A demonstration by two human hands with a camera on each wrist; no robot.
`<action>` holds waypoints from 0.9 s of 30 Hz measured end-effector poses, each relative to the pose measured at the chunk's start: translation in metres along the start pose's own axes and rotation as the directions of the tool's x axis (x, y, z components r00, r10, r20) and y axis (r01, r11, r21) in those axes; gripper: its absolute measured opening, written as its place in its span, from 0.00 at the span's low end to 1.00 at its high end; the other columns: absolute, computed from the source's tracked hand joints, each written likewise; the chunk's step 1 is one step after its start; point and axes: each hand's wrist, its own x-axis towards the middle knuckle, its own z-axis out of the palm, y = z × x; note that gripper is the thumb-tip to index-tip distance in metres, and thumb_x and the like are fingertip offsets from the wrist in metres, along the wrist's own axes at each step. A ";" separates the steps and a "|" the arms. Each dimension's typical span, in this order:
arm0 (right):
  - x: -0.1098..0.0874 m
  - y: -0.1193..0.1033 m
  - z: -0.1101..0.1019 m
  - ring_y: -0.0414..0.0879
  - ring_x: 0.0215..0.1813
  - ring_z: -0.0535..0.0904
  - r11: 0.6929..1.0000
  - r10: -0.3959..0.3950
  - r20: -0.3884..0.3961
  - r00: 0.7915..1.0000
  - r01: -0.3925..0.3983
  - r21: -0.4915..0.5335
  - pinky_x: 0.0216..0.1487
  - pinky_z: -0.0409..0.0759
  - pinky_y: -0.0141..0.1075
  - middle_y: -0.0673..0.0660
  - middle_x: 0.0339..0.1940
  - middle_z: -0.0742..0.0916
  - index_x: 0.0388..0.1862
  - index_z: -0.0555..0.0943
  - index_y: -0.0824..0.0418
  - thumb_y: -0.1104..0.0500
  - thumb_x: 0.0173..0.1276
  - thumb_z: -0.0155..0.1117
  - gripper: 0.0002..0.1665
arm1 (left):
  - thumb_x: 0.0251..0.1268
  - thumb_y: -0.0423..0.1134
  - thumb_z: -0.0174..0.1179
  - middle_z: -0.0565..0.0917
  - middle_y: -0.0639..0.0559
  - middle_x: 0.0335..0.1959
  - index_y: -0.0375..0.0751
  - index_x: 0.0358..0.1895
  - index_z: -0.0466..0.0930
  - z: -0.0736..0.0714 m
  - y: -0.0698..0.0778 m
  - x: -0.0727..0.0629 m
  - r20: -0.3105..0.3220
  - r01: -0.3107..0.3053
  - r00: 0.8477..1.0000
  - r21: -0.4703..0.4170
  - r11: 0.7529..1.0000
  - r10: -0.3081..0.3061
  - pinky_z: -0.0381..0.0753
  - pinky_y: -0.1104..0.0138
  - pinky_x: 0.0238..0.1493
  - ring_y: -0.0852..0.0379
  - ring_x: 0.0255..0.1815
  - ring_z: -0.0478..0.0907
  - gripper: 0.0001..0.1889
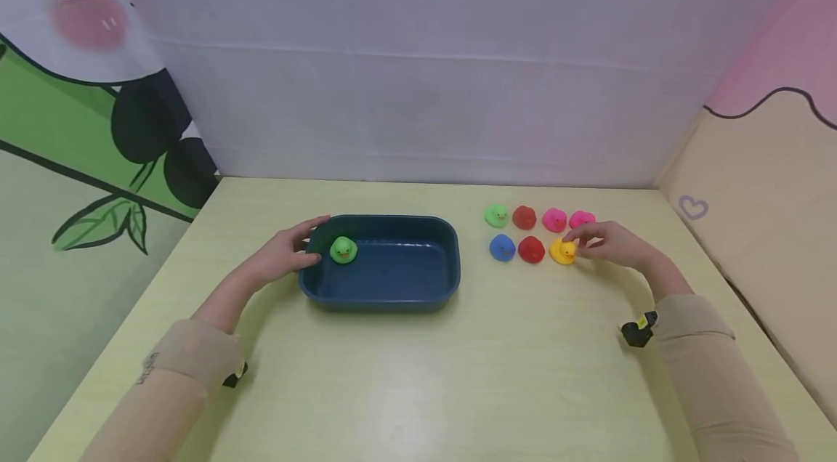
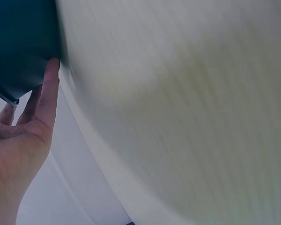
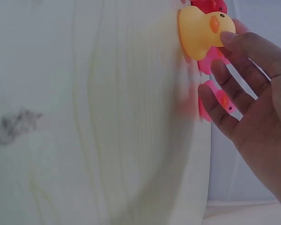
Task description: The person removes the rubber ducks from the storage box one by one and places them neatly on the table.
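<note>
A dark blue rectangular tub (image 1: 379,300) stands on the table with one green rubber duck (image 1: 343,250) inside, near its left end. My left hand (image 1: 282,253) grips the tub's left wall; in the left wrist view its fingers (image 2: 48,96) lie along the outside. At the right, my right hand (image 1: 611,242) pinches a yellow rubber duck (image 1: 561,252) by the head between thumb and forefinger. The right wrist view shows that duck (image 3: 194,33) upright at the tabletop, the other fingers (image 3: 220,110) spread beside pink ducks (image 3: 227,101).
Left of the yellow duck sit a red duck (image 1: 532,250) and a blue one (image 1: 503,248). Behind them is a row of green (image 1: 497,215), red (image 1: 524,217) and two pink ducks (image 1: 554,219). A pale cloth wall (image 1: 418,113) borders the table's back edge.
</note>
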 end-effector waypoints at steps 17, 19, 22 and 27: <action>-0.004 -0.038 -0.016 0.54 0.48 0.74 0.998 -0.059 -0.033 0.998 0.058 -0.031 0.46 0.79 0.35 0.58 0.45 0.81 0.55 0.78 0.60 0.55 0.63 0.66 0.22 | 0.65 0.33 0.55 0.60 0.29 0.68 0.48 0.75 0.49 0.000 0.000 0.001 0.006 -0.011 1.000 -0.041 0.999 0.011 0.81 0.61 0.44 0.34 0.64 0.66 0.37; -0.004 -0.043 -0.017 0.53 0.49 0.75 0.996 -0.077 -0.035 0.996 0.075 -0.047 0.45 0.79 0.34 0.58 0.46 0.82 0.55 0.78 0.60 0.55 0.63 0.65 0.22 | 0.65 0.33 0.55 0.60 0.30 0.69 0.49 0.75 0.49 0.000 0.000 0.001 0.006 -0.007 1.000 -0.044 0.999 0.008 0.81 0.59 0.46 0.34 0.65 0.65 0.37; -0.005 -0.053 -0.019 0.53 0.49 0.76 0.994 -0.100 -0.038 0.994 0.098 -0.052 0.46 0.79 0.35 0.58 0.47 0.82 0.55 0.78 0.59 0.55 0.64 0.65 0.21 | 0.65 0.33 0.55 0.61 0.31 0.69 0.50 0.75 0.49 0.001 0.000 0.002 0.006 -0.006 1.000 -0.039 0.999 0.006 0.81 0.57 0.47 0.34 0.66 0.64 0.37; -0.006 -0.070 -0.021 0.51 0.50 0.76 0.992 -0.118 -0.048 0.992 0.115 -0.055 0.47 0.79 0.38 0.56 0.48 0.82 0.56 0.78 0.56 0.53 0.64 0.65 0.22 | 0.66 0.33 0.55 0.62 0.31 0.68 0.50 0.75 0.49 0.002 0.001 0.004 0.005 -0.005 1.000 -0.032 0.999 0.005 0.81 0.58 0.46 0.35 0.65 0.65 0.37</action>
